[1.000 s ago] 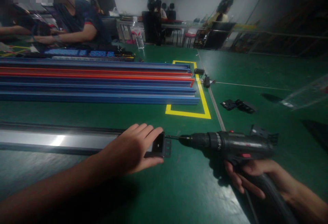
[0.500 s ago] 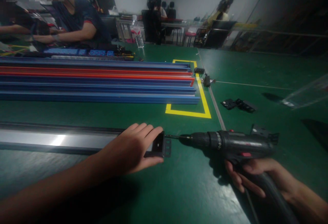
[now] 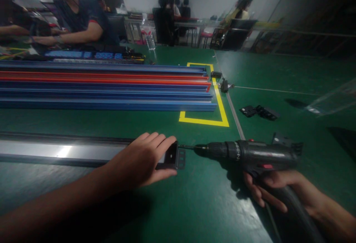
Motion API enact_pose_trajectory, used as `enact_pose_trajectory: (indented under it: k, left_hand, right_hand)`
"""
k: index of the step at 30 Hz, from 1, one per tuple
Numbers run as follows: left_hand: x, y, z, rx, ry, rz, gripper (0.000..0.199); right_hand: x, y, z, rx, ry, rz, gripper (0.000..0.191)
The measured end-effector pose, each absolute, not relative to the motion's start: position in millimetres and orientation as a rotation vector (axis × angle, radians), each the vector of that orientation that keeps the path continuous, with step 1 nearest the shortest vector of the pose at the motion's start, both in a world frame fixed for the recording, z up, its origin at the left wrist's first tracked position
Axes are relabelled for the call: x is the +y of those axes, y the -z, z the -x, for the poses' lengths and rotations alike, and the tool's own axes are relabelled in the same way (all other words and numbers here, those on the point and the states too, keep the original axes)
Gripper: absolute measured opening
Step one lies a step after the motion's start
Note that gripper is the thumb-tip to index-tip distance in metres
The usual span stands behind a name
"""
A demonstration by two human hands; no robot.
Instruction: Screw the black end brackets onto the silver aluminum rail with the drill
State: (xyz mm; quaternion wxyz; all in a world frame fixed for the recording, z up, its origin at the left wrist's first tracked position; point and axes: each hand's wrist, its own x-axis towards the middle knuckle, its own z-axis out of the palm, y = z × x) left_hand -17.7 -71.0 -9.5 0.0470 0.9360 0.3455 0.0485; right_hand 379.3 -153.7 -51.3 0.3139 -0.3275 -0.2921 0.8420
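A long silver and black rail (image 3: 63, 150) lies across the green table. My left hand (image 3: 140, 159) presses down on its right end, fingers wrapped over the black end bracket (image 3: 175, 157). My right hand (image 3: 274, 189) grips the handle of a black cordless drill (image 3: 251, 155). The drill lies level, and its bit (image 3: 187, 147) touches the upper part of the bracket from the right.
A stack of blue and red rails (image 3: 111, 87) lies further back, ending inside a yellow tape outline (image 3: 221, 106). Loose black brackets (image 3: 258, 112) sit to the right, another (image 3: 286, 143) behind the drill. A clear plastic bag (image 3: 332, 100) lies far right. People work at the far left.
Hands, drill and rail hold their positions; only the view has shifted slightly.
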Motion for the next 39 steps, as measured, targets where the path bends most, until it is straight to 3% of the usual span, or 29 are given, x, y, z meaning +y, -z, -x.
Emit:
enact_pose_trajectory:
  k: [39]
  left_hand:
    - [-71, 11, 19, 1.057, -0.141, -2.861, 0.074]
  right_hand:
    - [-153, 48, -376, -0.82, -2.191, 0.851, 0.035]
